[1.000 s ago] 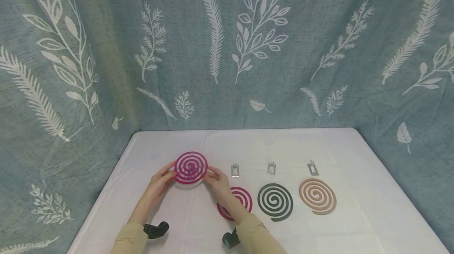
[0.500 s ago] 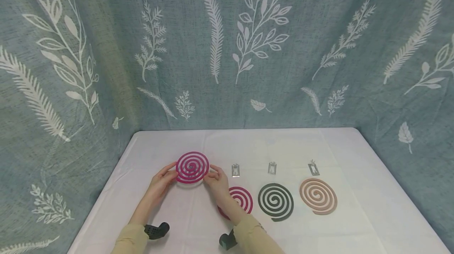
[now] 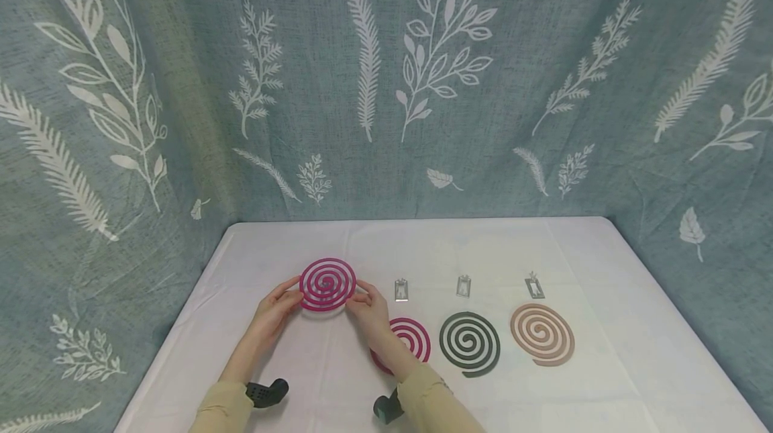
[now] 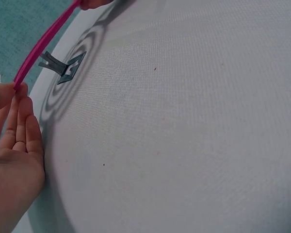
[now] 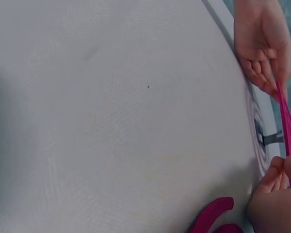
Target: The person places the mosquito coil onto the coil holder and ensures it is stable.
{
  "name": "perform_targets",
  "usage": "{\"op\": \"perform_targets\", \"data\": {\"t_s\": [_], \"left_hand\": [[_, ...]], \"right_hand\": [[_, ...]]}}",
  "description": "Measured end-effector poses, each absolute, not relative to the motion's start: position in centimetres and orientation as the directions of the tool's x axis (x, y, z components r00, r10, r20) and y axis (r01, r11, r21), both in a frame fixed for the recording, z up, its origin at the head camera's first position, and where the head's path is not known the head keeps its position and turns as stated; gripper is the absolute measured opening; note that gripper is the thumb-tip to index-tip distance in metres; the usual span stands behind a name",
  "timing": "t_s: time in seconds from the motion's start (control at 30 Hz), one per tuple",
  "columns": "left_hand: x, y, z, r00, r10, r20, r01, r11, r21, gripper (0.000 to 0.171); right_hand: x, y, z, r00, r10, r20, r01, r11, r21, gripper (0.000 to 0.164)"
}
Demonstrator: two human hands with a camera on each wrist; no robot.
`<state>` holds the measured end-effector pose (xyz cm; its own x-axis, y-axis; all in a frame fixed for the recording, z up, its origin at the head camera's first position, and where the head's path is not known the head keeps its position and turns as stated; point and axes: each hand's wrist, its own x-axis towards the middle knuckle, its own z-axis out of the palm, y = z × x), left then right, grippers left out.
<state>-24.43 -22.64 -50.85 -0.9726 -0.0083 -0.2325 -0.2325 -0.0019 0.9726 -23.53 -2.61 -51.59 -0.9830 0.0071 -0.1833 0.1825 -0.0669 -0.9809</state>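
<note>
A pink mosquito coil [image 3: 328, 283] is held roughly level above the white table. My left hand [image 3: 270, 317] pinches its left rim between thumb and fingers, and my right hand [image 3: 373, 312] pinches the right rim. Beneath it stands a small metal coil stand [image 4: 68, 68], its prongs pointing up toward the coil's centre; whether they touch the coil I cannot tell. The right wrist view also shows the coil [image 5: 287, 121] edge-on between both hands. A second pink coil [image 3: 423, 346] lies flat, partly hidden under my right forearm.
Right of my hands lie a dark green coil [image 3: 469, 344] and a brown coil [image 3: 541, 334]. Behind the coils sit three metal stands: one left [image 3: 401, 290], one middle [image 3: 464, 286], one right [image 3: 534, 286]. A patterned curtain [image 3: 386, 84] rises behind the table.
Almost nothing moves. Both hands and the held coil shift very slightly right in the head view early on, along with the other things, then stay put.
</note>
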Motion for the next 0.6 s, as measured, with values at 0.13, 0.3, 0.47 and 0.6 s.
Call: {"op": "perform_targets", "data": {"t_s": [0.13, 0.3, 0.47, 0.6], "left_hand": [[-24.4, -22.7, -50.8, -0.971, -0.001, -0.237, -0.237, -0.004, 0.971, 0.056], [-24.3, -22.8, -50.8, -0.970, 0.004, -0.244, -0.244, 0.004, 0.970, 0.056], [-24.2, -22.9, -50.8, -0.971, 0.007, -0.239, -0.239, 0.019, 0.971, 0.055], [-24.2, -22.7, -50.6, -0.969, -0.006, -0.249, -0.249, 0.046, 0.967, 0.054]], "right_hand": [[-23.4, -2.5, -51.3, -0.984, -0.013, -0.179, 0.179, -0.058, -0.982, 0.046], [-23.3, -2.3, -51.1, -0.982, -0.043, -0.183, 0.185, -0.041, -0.982, 0.046], [-23.7, -2.2, -52.0, -0.978, -0.067, -0.196, 0.198, -0.017, -0.980, 0.046], [-23.7, -2.1, -51.9, -0.977, -0.066, -0.201, 0.202, -0.013, -0.979, 0.046]]}}
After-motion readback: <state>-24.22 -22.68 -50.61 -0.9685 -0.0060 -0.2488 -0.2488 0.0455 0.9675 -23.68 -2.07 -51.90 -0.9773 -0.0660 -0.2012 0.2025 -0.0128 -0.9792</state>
